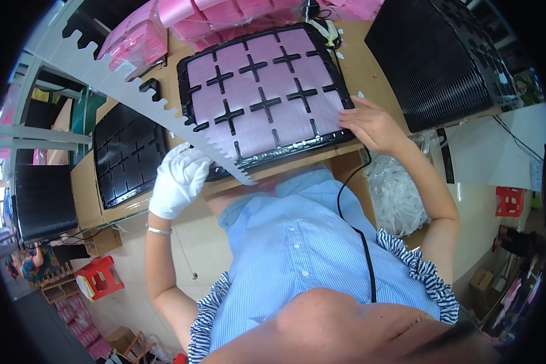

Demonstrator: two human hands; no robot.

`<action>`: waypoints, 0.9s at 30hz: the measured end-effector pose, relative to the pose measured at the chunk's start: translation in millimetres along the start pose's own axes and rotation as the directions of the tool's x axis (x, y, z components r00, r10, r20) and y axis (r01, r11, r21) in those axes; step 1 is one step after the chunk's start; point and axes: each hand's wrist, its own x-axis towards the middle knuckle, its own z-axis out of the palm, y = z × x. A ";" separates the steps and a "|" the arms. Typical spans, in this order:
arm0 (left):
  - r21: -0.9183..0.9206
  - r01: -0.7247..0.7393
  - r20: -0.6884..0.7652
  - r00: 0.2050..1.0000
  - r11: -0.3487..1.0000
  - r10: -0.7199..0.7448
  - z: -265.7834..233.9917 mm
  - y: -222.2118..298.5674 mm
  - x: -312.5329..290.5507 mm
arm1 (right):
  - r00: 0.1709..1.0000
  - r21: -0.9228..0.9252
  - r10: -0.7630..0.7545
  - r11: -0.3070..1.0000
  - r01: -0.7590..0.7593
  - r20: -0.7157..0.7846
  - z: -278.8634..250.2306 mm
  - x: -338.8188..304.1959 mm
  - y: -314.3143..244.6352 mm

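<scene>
Bright, even daylight, soft shadows; fisheye bending and dark vignette at edges.

Empty black tray (127, 155) left; black tray stack (437, 57) right; red stools (100, 276) below.
</scene>
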 end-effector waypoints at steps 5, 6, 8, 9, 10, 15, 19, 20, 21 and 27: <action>0.091 0.130 -0.249 0.963 0.987 -0.104 16.5 21.4 -9.2 | 0.979 -0.209 -0.024 0.978 -0.019 -0.201 23.1 3.5 -19.2; 0.134 0.133 -0.267 0.959 0.982 -0.093 19.8 22.6 -8.5 | 0.974 -0.244 0.011 0.967 -0.068 -0.227 23.6 3.0 -20.8; 0.108 0.134 -0.252 0.962 0.985 -0.103 27.1 34.0 -2.0 | 0.966 -0.274 0.032 0.956 -0.104 -0.256 27.5 3.1 -27.9; 0.095 0.134 -0.243 0.964 0.986 -0.108 30.0 37.8 -0.2 | 0.964 -0.275 0.024 0.956 -0.099 -0.263 31.4 3.5 -32.0; 0.121 0.159 -0.215 0.968 0.980 -0.131 29.3 36.3 -3.8 | 0.961 -0.280 0.018 0.955 -0.098 -0.276 33.1 3.3 -34.2; 0.213 0.211 -0.239 0.958 0.954 -0.158 33.6 45.7 2.8 | 0.958 -0.321 0.015 0.941 -0.110 -0.285 31.6 4.9 -34.2; -0.089 0.419 -0.350 0.836 0.903 -0.423 45.2 39.7 -1.5 | 0.916 -0.303 0.138 0.916 -0.262 -0.377 38.9 5.0 -13.8; -0.270 0.487 -0.410 0.722 0.831 -0.557 70.6 33.3 -9.4 | 0.891 -0.178 0.191 0.942 -0.284 -0.412 40.8 13.0 -6.1; -0.451 0.507 -0.435 0.593 0.734 -0.677 85.1 28.2 -11.3 | 0.862 -0.052 0.253 0.951 -0.305 -0.439 42.5 19.7 0.6; -0.962 0.271 0.148 0.457 -0.021 -0.877 53.5 21.9 -6.5 | 0.791 0.297 0.504 0.859 -0.417 -0.347 65.6 24.4 16.8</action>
